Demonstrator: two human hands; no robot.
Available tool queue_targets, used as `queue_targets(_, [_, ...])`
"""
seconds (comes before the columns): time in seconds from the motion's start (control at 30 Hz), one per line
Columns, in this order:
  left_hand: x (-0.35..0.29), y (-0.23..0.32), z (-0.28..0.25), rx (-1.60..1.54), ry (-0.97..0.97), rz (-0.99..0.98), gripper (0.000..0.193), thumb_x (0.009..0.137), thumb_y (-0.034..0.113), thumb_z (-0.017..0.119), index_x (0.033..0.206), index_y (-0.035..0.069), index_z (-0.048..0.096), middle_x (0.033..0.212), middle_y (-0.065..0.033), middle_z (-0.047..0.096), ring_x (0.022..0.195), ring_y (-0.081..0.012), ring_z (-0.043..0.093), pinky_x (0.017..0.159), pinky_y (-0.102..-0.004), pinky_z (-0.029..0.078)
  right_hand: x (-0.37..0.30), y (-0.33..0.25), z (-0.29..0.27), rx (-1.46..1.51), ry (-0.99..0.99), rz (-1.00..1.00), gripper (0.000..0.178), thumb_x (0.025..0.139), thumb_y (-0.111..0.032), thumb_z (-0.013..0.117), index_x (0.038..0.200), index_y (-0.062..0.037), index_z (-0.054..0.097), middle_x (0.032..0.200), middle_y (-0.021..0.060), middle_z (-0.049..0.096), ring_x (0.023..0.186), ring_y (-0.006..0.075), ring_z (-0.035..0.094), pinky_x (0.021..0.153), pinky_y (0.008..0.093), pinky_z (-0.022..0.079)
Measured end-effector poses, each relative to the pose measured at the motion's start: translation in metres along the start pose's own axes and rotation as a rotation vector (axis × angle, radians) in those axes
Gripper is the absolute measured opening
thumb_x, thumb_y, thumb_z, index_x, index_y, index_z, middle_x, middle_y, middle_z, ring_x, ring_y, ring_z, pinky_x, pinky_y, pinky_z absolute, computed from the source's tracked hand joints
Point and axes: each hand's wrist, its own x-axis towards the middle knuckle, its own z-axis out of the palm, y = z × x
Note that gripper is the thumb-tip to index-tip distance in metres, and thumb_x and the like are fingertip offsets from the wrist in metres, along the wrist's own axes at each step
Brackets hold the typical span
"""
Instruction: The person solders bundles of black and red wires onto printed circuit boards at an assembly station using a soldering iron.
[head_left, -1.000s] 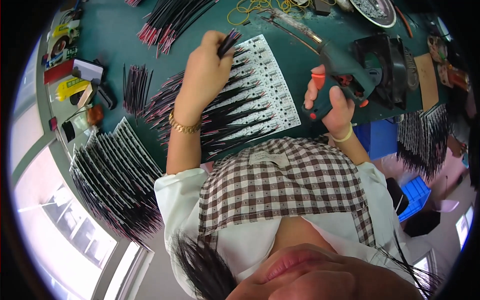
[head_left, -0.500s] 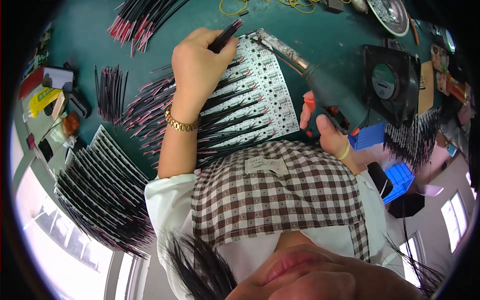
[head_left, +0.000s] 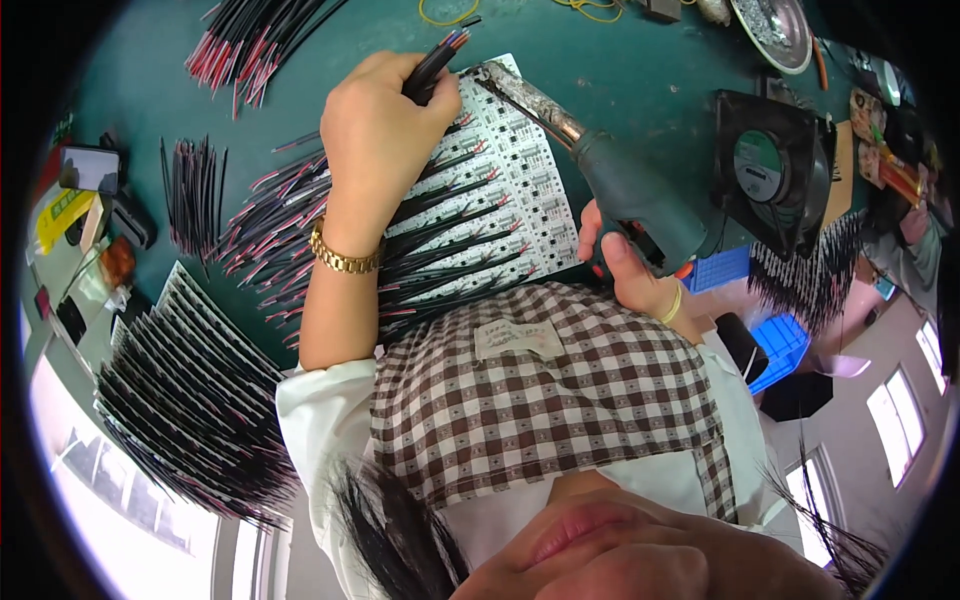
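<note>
My left hand, with a gold watch band at its wrist, pinches a small bundle of black cables whose bare coloured wire ends point up and right. Beneath it lies a white circuit board panel, with rows of black cables attached and fanning out leftward under my forearm. In my right hand is a dark green soldering gun, fingers closed round its handle. The gun's stained metal tip reaches the panel's top edge, close to the bundle; whether it touches is unclear.
A black fan stands at the right, with a metal dish beyond it. Loose cable bundles lie at the far left, and a smaller bundle lies nearer. Stacked wired boards sit at the near left.
The whole view has shifted, so most things appear farther left. The gun's tip sits slightly closer to the left hand. The orange-red piece by my right fingers no longer shows as before.
</note>
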Motion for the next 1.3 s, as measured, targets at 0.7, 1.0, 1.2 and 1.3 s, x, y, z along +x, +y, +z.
queue_targets(0.7, [0.014, 0.010, -0.021, -0.200, -0.379, -0.216, 0.012, 0.069, 0.009, 0.066, 0.066, -0.001, 0.061, 0.054, -0.0082, 0.057, 0.048, -0.0111, 0.051, 0.049, -0.0272, 0.042, -0.017, -0.001, 0.013, 0.410, 0.062, 0.068, 0.038, 0.091, -0.027, 0.053, 0.119, -0.0019, 0.050, 0.077, 0.0051, 0.056, 0.066, 0.0096, 0.050, 0.056, 0.0235, 0.038])
queue_targets(1.0, [0.019, 0.018, -0.021, -0.207, -0.468, -0.205, 0.009, 0.068, 0.006, 0.066, 0.065, -0.001, 0.061, 0.053, -0.0032, 0.055, 0.048, -0.0085, 0.049, 0.048, -0.0254, 0.040, -0.018, 0.006, 0.008, 0.225, 0.007, 0.140, 0.042, 0.089, -0.040, 0.054, 0.106, -0.0021, 0.049, 0.080, 0.0089, 0.053, 0.068, 0.0143, 0.054, 0.062, 0.0290, 0.044])
queue_targets(1.2, [0.015, 0.007, -0.014, -0.178, -0.397, -0.120, 0.009, 0.068, 0.007, 0.066, 0.067, -0.001, 0.061, 0.055, -0.0073, 0.056, 0.048, -0.0118, 0.051, 0.049, -0.0269, 0.041, -0.014, 0.014, 0.023, 0.300, 0.192, 0.022, 0.013, 0.086, -0.010, 0.060, 0.090, 0.0016, 0.063, 0.069, 0.0028, 0.061, 0.056, 0.0095, 0.054, 0.056, 0.0237, 0.044])
queue_targets(1.3, [0.010, 0.005, -0.011, -0.160, -0.344, -0.064, 0.010, 0.068, 0.008, 0.066, 0.068, -0.001, 0.061, 0.057, -0.0115, 0.057, 0.049, -0.0159, 0.052, 0.051, -0.0291, 0.043, -0.020, 0.014, 0.018, 0.310, 0.117, 0.078, 0.019, 0.088, -0.014, 0.058, 0.100, 0.0017, 0.060, 0.072, 0.0040, 0.060, 0.057, 0.0094, 0.053, 0.054, 0.0234, 0.042])
